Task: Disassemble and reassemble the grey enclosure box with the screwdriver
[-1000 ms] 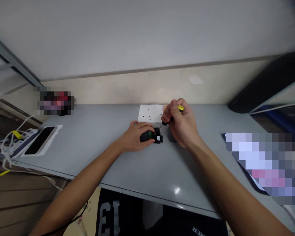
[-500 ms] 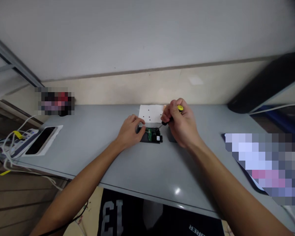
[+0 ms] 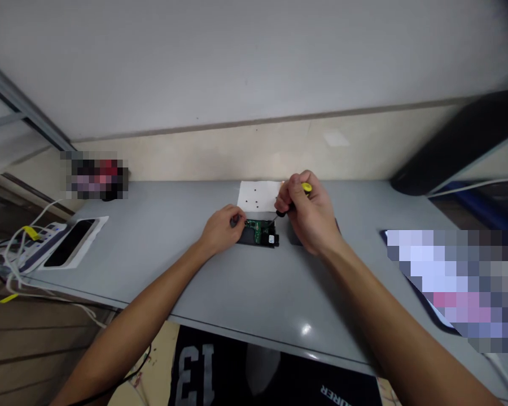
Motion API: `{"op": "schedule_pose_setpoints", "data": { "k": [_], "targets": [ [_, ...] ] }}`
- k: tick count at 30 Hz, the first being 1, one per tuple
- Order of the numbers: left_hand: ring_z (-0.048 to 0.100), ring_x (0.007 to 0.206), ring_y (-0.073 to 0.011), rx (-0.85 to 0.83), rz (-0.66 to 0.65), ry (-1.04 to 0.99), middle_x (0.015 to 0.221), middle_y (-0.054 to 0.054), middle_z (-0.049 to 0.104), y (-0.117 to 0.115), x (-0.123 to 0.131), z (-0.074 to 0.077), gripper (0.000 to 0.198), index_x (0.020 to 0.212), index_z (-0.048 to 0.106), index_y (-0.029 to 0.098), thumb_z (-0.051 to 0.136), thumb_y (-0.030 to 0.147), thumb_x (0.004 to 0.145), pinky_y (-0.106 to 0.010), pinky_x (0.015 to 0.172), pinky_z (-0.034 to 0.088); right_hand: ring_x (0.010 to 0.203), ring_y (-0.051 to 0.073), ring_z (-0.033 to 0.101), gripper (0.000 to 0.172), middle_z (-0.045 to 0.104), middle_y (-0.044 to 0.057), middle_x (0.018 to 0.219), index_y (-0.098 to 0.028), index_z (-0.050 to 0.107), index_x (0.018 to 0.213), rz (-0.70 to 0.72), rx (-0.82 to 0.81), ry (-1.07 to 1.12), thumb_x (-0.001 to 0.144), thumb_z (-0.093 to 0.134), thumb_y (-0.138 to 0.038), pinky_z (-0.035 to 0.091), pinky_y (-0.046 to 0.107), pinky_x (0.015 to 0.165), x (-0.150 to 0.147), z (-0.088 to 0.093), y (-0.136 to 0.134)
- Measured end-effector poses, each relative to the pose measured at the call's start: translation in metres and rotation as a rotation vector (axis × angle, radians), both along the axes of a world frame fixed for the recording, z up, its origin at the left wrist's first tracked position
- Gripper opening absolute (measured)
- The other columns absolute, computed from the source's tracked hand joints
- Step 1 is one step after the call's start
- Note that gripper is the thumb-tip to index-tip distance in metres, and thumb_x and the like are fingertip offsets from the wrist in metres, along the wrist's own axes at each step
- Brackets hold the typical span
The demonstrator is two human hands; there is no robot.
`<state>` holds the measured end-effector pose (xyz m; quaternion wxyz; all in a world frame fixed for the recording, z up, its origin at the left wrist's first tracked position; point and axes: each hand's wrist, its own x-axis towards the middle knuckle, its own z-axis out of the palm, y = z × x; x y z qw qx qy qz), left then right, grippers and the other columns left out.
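A small black electronic device (image 3: 248, 235) lies open on the table, with a green circuit board (image 3: 258, 230) and a white label showing inside. My left hand (image 3: 222, 228) is closed at its left end, thumb and forefinger pinched at the upper left edge; the fingers cover that end. My right hand (image 3: 311, 211) grips a screwdriver (image 3: 306, 188) with a yellow end and black collar. Its thin shaft slants down to the upper right part of the device. A dark flat piece (image 3: 295, 237) lies partly hidden under my right hand.
Behind the device, white paper (image 3: 260, 197) carries several small dark screws. On the left are a phone-like black slab (image 3: 71, 242) on white paper and a power strip (image 3: 42, 242) with cables. A blurred-out screen (image 3: 444, 282) lies right; a black cylinder (image 3: 461, 141) leans behind.
My left thumb and forefinger have come together at the device's upper left edge, baring more of the board. My right hand has shifted slightly left with the screwdriver.
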<state>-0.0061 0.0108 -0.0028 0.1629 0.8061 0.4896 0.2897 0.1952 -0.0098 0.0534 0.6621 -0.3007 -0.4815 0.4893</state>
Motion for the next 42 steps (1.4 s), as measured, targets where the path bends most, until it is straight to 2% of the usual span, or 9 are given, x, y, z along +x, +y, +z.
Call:
{"op": "schedule_pose_setpoints", "data": {
  "k": [8,24,27,30,32,34,37,40,42],
  "targets": [
    [0.056,0.061,-0.0165,-0.101,0.098,0.125,0.069,0.002,0.063,-0.005,0.000,0.008,0.010,0.097,0.066,0.026,0.060,0.030,0.089,-0.031,0.058,0.041,0.059,0.010,0.043,0.045,0.041,-0.006,0.064,-0.025,0.042,0.081,-0.023,-0.002,-0.027,0.090,0.069,-0.060,0.039,0.028,0.058,0.001,0.001,0.000],
    [0.057,0.064,-0.0160,-0.092,0.108,0.108,0.075,0.001,0.066,-0.007,0.003,0.009,0.009,0.092,0.066,0.026,0.058,0.028,0.091,-0.031,0.059,0.041,0.060,0.011,0.044,0.044,0.045,-0.004,0.069,-0.025,0.043,0.080,-0.055,0.003,-0.085,0.091,0.067,-0.060,0.040,0.028,0.060,-0.001,0.001,-0.002],
    [0.060,0.071,-0.0177,-0.052,0.113,0.113,0.081,-0.001,0.067,-0.008,0.003,0.010,0.010,0.092,0.066,0.024,0.057,0.028,0.093,-0.032,0.066,0.046,0.063,0.012,0.047,0.041,0.047,-0.002,0.073,-0.026,0.053,0.086,0.006,-0.020,-0.049,0.094,0.057,-0.066,0.044,0.029,0.063,-0.001,0.004,-0.003],
    [0.065,0.098,-0.0220,0.080,0.030,0.080,0.103,-0.006,0.069,-0.010,0.003,0.014,0.017,0.104,0.068,0.023,0.057,0.034,0.097,-0.038,0.089,0.052,0.069,0.014,0.051,0.041,0.051,0.001,0.080,-0.027,0.065,0.097,0.100,-0.050,-0.036,0.097,0.051,-0.065,0.048,0.030,0.067,0.002,0.008,-0.004],
    [0.060,0.123,-0.0247,0.129,-0.116,0.077,0.128,-0.008,0.066,-0.013,0.003,0.015,0.030,0.122,0.065,0.024,0.061,0.040,0.097,-0.043,0.108,0.045,0.074,0.014,0.054,0.036,0.054,0.002,0.085,-0.026,0.067,0.094,0.114,-0.041,-0.064,0.097,0.057,-0.060,0.049,0.029,0.071,0.004,0.008,-0.005],
    [0.053,0.138,-0.0265,0.115,-0.253,0.110,0.147,-0.008,0.058,-0.015,0.005,0.014,0.048,0.138,0.057,0.027,0.068,0.046,0.094,-0.047,0.119,0.034,0.078,0.013,0.057,0.035,0.059,0.002,0.089,-0.024,0.064,0.087,0.113,-0.036,-0.074,0.094,0.063,-0.058,0.050,0.029,0.075,0.004,0.007,-0.006],
    [0.053,0.139,-0.0265,0.056,-0.326,0.144,0.150,-0.006,0.059,-0.016,0.009,0.008,0.059,0.144,0.052,0.031,0.072,0.050,0.091,-0.049,0.121,0.029,0.073,0.012,0.059,0.036,0.060,0.000,0.083,-0.024,0.054,0.084,0.142,-0.029,-0.068,0.093,0.066,-0.057,0.049,0.029,0.071,0.001,0.004,-0.005],
    [0.056,0.136,-0.0247,0.016,-0.326,0.117,0.144,-0.003,0.063,-0.014,0.011,0.002,0.054,0.141,0.054,0.033,0.071,0.048,0.092,-0.048,0.119,0.031,0.058,0.010,0.044,0.040,0.045,-0.005,0.066,-0.025,0.047,0.083,0.115,0.006,-0.074,0.093,0.063,-0.059,0.038,0.027,0.058,-0.001,0.002,-0.002],
    [0.056,0.136,-0.0248,0.005,-0.316,0.093,0.143,-0.003,0.064,-0.013,0.011,0.000,0.054,0.140,0.055,0.033,0.073,0.049,0.091,-0.047,0.119,0.032,0.057,0.011,0.039,0.042,0.040,-0.005,0.065,-0.025,0.050,0.083,0.076,0.003,-0.072,0.093,0.058,-0.066,0.035,0.027,0.056,-0.002,0.002,0.000]
  ]
}}
